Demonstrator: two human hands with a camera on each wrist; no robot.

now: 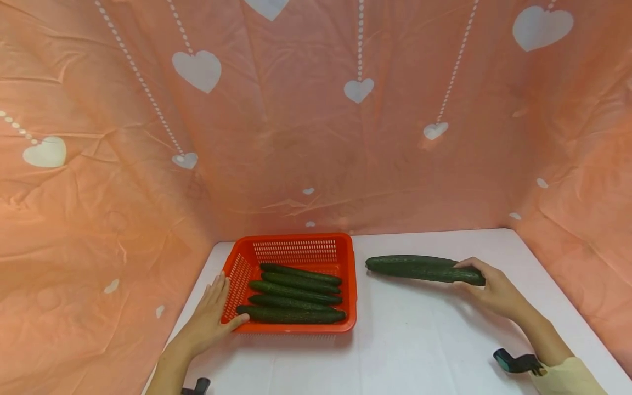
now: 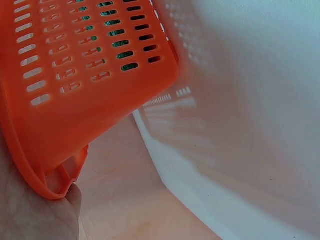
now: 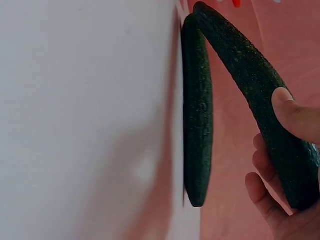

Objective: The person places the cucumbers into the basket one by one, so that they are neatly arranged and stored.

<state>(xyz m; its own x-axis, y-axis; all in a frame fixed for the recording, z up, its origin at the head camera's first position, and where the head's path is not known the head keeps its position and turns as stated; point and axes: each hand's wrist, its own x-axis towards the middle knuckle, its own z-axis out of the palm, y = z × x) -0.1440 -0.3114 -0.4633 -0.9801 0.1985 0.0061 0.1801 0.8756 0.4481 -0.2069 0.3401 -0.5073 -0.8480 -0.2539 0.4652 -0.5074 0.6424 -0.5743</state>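
Observation:
My right hand (image 1: 498, 291) grips a dark green cucumber (image 3: 250, 75) near one end, thumb on one side and fingers on the other. The gripped end is raised off the white table, and the cucumber slants down to its far tip. A second cucumber (image 3: 197, 115) lies on the table behind it, overlapped by the held one in the head view. At the left, a red plastic basket (image 1: 351, 280) has several cucumbers (image 1: 296, 299) lying side by side in it. My left hand (image 1: 206, 315) touches its left rim with fingers extended, the thumb over the front corner.
The white table (image 1: 415, 340) runs to an orange-pink sheet (image 1: 395, 181) with white hearts, which surrounds it at the back and both sides. Slotted basket walls (image 2: 95, 45) stand up from the tabletop. A black strap device (image 1: 515, 362) sits at my right wrist.

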